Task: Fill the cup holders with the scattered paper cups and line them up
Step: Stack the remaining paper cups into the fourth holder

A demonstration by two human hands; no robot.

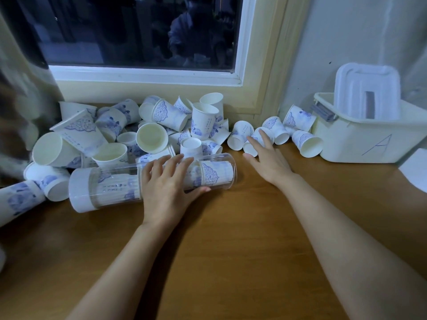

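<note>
Fingers [161,163], left hand [166,192], on one holder [108,188]

I log wooden table [231,239] | paper cups [150,137] heaped upper left to centre | cup holder [111,185] on its side, centre left | white bin [360,139] at right edge

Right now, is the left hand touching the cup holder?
Touching. The head view shows the left hand draped over the cup holder, thumb against its near side.

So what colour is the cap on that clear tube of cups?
White: the cap shows best in the head view.
</note>
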